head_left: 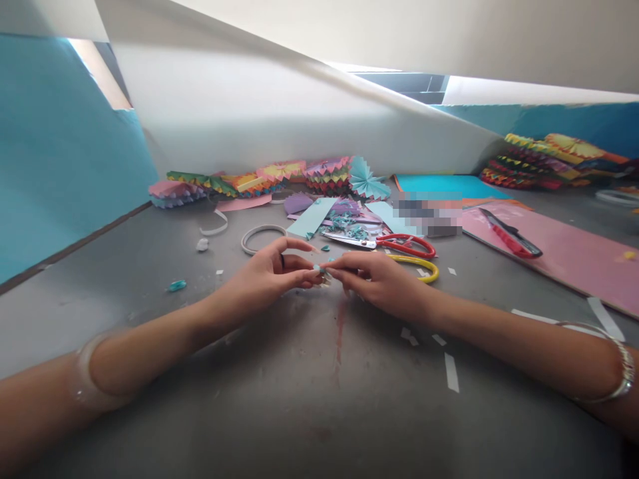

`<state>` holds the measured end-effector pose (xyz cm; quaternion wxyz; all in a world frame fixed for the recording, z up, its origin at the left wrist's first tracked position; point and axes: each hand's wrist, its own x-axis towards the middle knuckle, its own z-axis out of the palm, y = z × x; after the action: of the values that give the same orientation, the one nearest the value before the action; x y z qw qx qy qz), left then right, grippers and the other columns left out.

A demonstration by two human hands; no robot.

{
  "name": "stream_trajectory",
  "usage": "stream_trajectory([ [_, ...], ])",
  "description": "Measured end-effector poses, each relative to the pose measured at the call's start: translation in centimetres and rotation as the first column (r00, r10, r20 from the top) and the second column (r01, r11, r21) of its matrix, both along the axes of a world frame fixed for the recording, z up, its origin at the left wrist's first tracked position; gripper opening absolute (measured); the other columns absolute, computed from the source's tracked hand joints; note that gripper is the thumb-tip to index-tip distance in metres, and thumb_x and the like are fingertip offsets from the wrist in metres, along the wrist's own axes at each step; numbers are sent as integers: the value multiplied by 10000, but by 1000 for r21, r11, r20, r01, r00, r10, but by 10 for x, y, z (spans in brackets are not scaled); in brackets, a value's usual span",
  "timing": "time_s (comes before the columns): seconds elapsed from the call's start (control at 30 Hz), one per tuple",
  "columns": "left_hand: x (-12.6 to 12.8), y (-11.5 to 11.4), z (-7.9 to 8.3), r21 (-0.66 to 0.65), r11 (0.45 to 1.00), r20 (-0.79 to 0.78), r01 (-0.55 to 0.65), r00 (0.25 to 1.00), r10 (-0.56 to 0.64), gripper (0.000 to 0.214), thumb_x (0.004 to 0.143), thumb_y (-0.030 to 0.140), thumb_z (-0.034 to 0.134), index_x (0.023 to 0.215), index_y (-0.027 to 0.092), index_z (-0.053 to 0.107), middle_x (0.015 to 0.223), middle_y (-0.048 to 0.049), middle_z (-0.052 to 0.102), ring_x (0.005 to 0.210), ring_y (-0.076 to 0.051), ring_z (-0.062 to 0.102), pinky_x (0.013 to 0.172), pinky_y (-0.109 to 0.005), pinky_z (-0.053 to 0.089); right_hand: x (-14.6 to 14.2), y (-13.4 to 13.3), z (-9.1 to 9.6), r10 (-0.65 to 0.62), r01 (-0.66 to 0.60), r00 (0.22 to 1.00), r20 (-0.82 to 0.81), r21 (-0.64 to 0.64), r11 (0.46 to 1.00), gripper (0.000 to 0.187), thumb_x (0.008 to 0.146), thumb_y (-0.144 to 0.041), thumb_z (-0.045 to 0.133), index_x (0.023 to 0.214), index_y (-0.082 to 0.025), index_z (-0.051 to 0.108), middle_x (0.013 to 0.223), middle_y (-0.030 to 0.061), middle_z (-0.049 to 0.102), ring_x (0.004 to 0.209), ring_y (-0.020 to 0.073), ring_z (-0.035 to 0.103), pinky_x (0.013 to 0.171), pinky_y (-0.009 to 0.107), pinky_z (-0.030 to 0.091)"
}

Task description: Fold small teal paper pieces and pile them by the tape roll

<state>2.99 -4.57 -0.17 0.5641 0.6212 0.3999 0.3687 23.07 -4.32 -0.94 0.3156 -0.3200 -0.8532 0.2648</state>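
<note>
Between my two hands is a tiny scrap of teal paper [319, 268], pinched at the fingertips above the grey table [279, 399]. My left hand [272, 269] has thumb and fingers closed on its left side. From the right, my right hand [377, 276] grips it with thumb and forefinger; its exact shape is too small to make out. Just beyond the hands lie scissors with red handles [407, 245] and a yellow handle [424, 268] partly hidden by my right hand. Shredded teal paper [354, 229] is heaped behind the blades.
Folded paper rosettes [327, 176] line the back, with more stacked paper fans [544, 163] at the right. A red cutter [509, 233] rests on a pink sheet [574, 246]. A roll of tape [262, 233] and white paper strips [452, 372] lie about.
</note>
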Motion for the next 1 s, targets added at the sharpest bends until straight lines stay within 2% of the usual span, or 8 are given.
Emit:
stream_trajectory([
  [0.13, 0, -2, 1, 21, 1000, -31, 16, 999, -15, 337, 738, 186, 667, 1012, 174, 472, 767, -13, 710, 808, -170, 681, 772, -297, 504, 0, 0, 0, 0, 0, 1000, -6, -66, 998, 240, 885, -298, 472, 948, -175, 668, 798, 5, 645, 702, 95, 538, 641, 223, 407],
  [0.37, 0, -3, 1, 40, 999, -65, 15, 998, -13, 312, 736, 183, 662, 989, 193, 480, 749, 2, 701, 813, -189, 686, 788, -327, 499, 0, 3, 0, -7, 8, 1000, 15, -105, 994, 193, 865, -280, 510, 926, -177, 661, 843, 17, 664, 766, 117, 577, 683, 242, 427],
  [0.87, 0, -2, 0, 38, 999, -52, 38, 998, -36, 310, 749, 140, 642, 1004, 175, 469, 749, 7, 698, 787, -148, 671, 774, -286, 474, 1, 4, -1, -14, 16, 1000, 25, -82, 996, 167, 863, -251, 512, 911, -177, 654, 863, 21, 672, 800, 119, 590, 716, 244, 442],
  [1.0, -1, -1, 0, 40, 998, -53, 43, 998, -40, 320, 738, 156, 654, 1000, 180, 472, 767, -2, 699, 792, -159, 670, 757, -292, 472, 1, 2, -2, -27, 27, 998, 62, 14, 1000, 177, 859, -227, 513, 939, -170, 660, 861, 26, 677, 769, 111, 588, 687, 231, 438],
])
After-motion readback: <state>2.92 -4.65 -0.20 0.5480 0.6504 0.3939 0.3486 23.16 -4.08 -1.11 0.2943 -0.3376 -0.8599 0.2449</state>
